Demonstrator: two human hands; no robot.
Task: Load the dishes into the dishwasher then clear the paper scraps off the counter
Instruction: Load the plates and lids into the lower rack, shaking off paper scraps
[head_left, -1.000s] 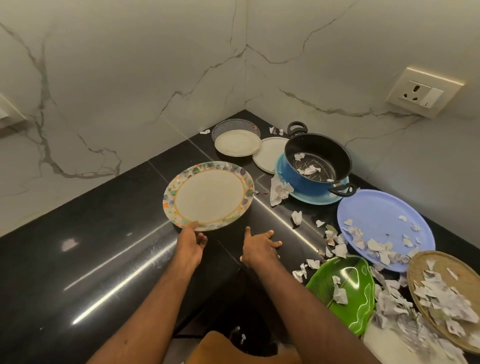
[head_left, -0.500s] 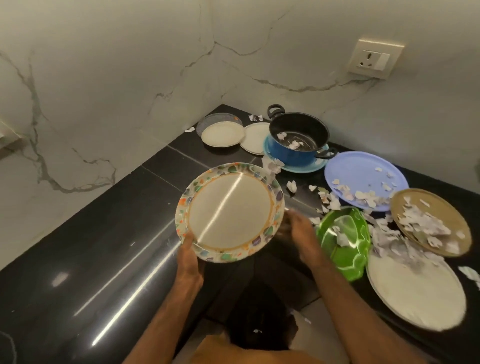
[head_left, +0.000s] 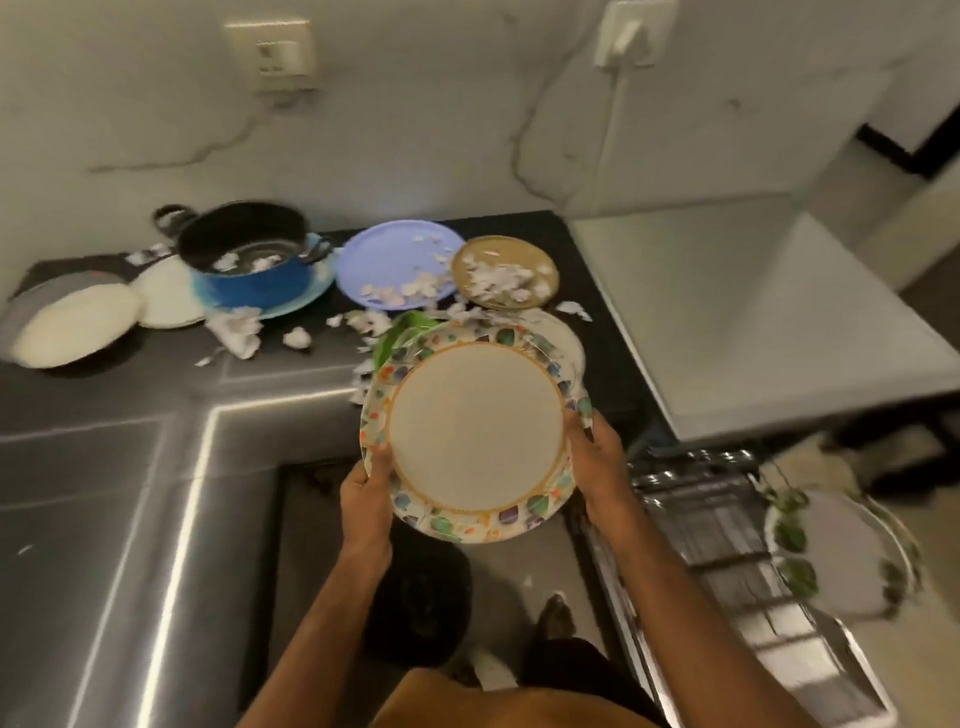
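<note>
- While both hands carry it, one patterned plate (head_left: 475, 434) hangs over the front edge of the table (head_left: 104, 467), just left of the dishwasher rack (head_left: 727, 525).
- Hands, two: the left hand (head_left: 366, 491) grips the plate's left rim, thumb on top. The right hand (head_left: 597, 462) grips the right rim, fingers (head_left: 581, 423) curled over the edge.
- Plates on the table, eight:
  - one cream plate (head_left: 72, 327) lying on one grey plate (head_left: 67, 283);
  - one white plate (head_left: 166, 299);
  - one turquoise plate (head_left: 304, 296) under the pot;
  - one lilac plate (head_left: 384, 254);
  - one tan plate (head_left: 540, 270);
  - one green plate (head_left: 402, 332) and one pale plate (head_left: 566, 338), both partly hidden behind the held plate.
- Pot, one: blue pot (head_left: 249, 283), black inside, scraps within.
- Plate in the rack, one: leaf-print plate (head_left: 841, 551).
- Paper scraps (head_left: 239, 327): too many to count, on the lilac and tan plates and loose on the table.
- Change: half a second ago the left hand alone held the patterned plate over the dark table. Now both hands grip it and it sits further right, beside the rack.
- Orientation: the plate is round, so it has no long axis. Its eating face is turned up toward the camera.
</note>
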